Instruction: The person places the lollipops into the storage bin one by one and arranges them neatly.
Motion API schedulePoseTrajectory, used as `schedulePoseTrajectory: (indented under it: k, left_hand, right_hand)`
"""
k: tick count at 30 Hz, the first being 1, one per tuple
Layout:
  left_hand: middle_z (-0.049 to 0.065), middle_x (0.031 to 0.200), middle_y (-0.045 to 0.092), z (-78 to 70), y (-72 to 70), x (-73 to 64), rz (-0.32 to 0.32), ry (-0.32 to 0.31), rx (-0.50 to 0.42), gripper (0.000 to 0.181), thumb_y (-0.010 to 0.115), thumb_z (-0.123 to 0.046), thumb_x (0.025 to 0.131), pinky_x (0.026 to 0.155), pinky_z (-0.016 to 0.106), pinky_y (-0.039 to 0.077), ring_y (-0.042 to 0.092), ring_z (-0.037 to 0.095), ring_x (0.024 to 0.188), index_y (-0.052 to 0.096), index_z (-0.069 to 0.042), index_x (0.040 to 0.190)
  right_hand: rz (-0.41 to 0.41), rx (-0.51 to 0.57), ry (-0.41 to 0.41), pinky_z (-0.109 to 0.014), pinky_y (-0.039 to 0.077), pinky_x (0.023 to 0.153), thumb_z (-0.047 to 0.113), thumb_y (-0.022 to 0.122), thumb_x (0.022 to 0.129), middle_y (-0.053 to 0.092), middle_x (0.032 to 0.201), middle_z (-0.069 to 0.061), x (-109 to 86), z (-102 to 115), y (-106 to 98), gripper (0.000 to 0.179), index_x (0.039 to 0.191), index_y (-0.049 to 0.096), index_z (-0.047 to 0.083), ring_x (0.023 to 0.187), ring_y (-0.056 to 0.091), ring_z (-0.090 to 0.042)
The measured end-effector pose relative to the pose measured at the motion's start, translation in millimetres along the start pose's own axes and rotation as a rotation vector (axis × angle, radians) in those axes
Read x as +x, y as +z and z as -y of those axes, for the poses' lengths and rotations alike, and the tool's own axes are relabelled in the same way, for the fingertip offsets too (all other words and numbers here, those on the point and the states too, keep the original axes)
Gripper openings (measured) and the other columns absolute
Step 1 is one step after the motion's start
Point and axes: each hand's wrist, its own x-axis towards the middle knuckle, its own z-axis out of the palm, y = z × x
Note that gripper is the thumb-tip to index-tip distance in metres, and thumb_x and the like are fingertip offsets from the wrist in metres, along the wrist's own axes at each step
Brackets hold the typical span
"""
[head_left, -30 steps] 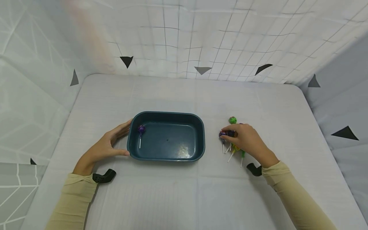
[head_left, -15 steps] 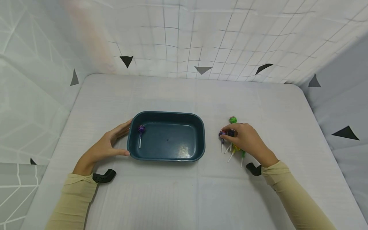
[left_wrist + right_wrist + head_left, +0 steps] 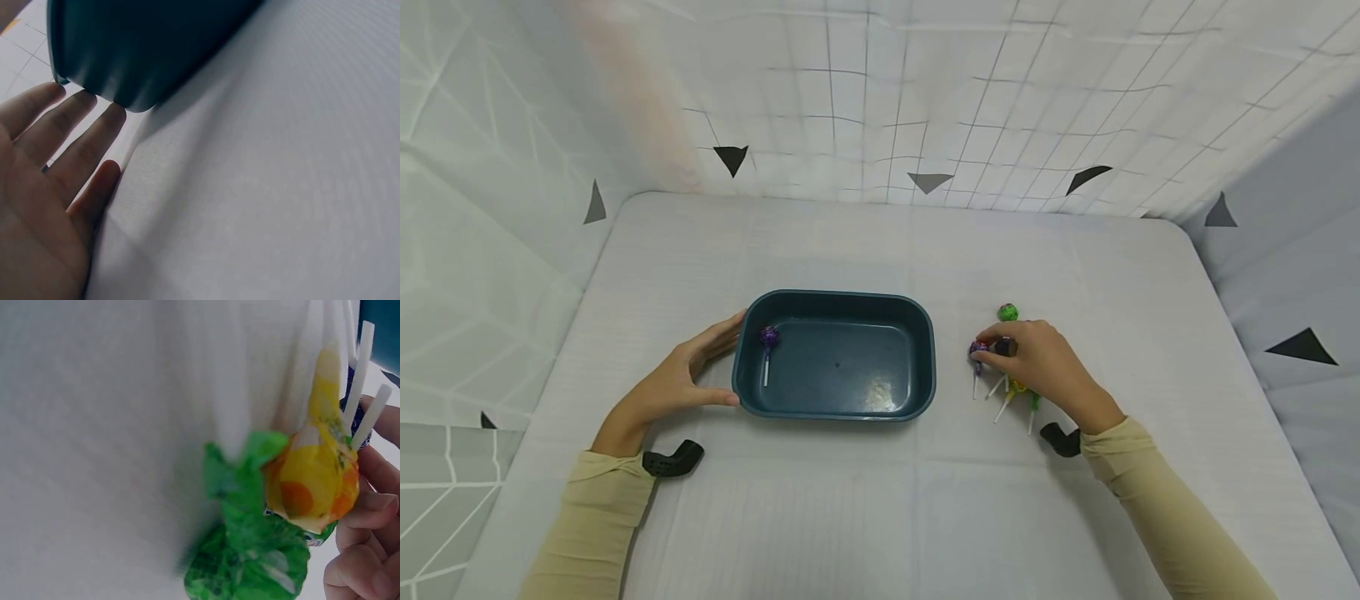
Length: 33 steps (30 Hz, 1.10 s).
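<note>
My left hand (image 3: 681, 379) rests its fairly straight fingertips and thumb against the left end of a dark teal plastic tub (image 3: 837, 415). In the left wrist view the fingertips (image 3: 112, 115) touch the tub's outer wall. A purple-wrapped lollipop (image 3: 769, 337) lies inside at the left, stick toward me. To the tub's right, my right hand (image 3: 1045, 358) pinches a dark purple-blue lollipop (image 3: 977, 350) between thumb and fingers at the pile's left edge. Beneath and beside that hand lie a yellow-orange lollipop (image 3: 309, 481) and green ones (image 3: 247, 562); the hand partly hides the pile.
Another green lollipop head (image 3: 1007, 312) shows just beyond the right hand. White cloth covers the table (image 3: 865, 500), with pale patterned curtains (image 3: 880, 100) rising behind and at both sides. Black devices (image 3: 673, 460) sit at both wrists.
The right hand has shifted very slightly left with the pinched lollipop, and its stick has swung a little left. The left hand and the tub have stayed put.
</note>
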Motion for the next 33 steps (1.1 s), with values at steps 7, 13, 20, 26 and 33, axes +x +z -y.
schedulePoseTrajectory:
  k: [7, 13, 20, 26, 33]
  left_hand:
    - [0.013, 0.173, 0.023, -0.3, 0.2, 0.3, 0.000, 0.000, -0.001, 0.117, 0.087, 0.012, 0.072, 0.122, 0.012, 0.031, 0.033, -0.002, 0.152, 0.021, -0.009, 0.166]
    - [0.014, 0.172, 0.023, -0.8, 0.0, 0.5, 0.000, -0.002, -0.004, 0.116, 0.087, 0.012, 0.072, 0.122, 0.012, 0.031, 0.033, -0.002, 0.152, 0.021, -0.009, 0.166]
    - [0.014, 0.172, 0.023, -0.3, -0.2, 0.7, 0.002, -0.002, 0.003, 0.116, 0.087, 0.011, 0.072, 0.122, 0.012, 0.031, 0.033, -0.001, 0.152, 0.021, -0.011, 0.166]
    - [0.012, 0.172, 0.024, -0.2, -0.4, 0.9, -0.003, -0.012, -0.001, 0.116, 0.087, 0.011, 0.073, 0.122, 0.012, 0.031, 0.033, -0.001, 0.152, 0.022, -0.012, 0.166]
    - [0.013, 0.172, 0.025, 0.0, -0.4, 0.5, -0.005, -0.008, -0.001, 0.116, 0.087, 0.011, 0.072, 0.122, 0.012, 0.031, 0.034, -0.001, 0.152, 0.022, -0.011, 0.166]
  right_hand:
    - [-0.001, -0.006, -0.004, -0.024, 0.040, 0.051, 0.030, 0.082, 0.090, 0.071, 0.077, 0.000, 1.6, 1.9, -2.2, 0.027, 0.111, 0.081, 0.013, 0.060, 0.050, -0.012]
    - [-0.010, -0.003, -0.029, -0.024, 0.039, 0.051, 0.028, 0.083, 0.089, 0.078, 0.090, -0.002, 4.0, 3.0, -6.1, 0.025, 0.109, 0.081, 0.013, 0.060, 0.050, -0.012]
    - [-0.045, -0.003, -0.061, -0.023, 0.037, 0.050, 0.026, 0.081, 0.091, 0.079, 0.092, -0.001, 5.9, 5.1, -14.1, 0.020, 0.107, 0.081, 0.014, 0.059, 0.049, -0.012]
    - [-0.073, 0.014, -0.073, -0.023, 0.038, 0.049, 0.025, 0.082, 0.090, 0.076, 0.084, 0.000, 6.3, 8.7, -19.9, 0.019, 0.106, 0.081, 0.014, 0.057, 0.048, -0.012]
    - [-0.079, 0.009, -0.065, -0.024, 0.037, 0.049, 0.027, 0.082, 0.091, 0.072, 0.076, 0.001, 8.4, 12.2, -27.2, 0.020, 0.106, 0.080, 0.014, 0.056, 0.047, -0.013]
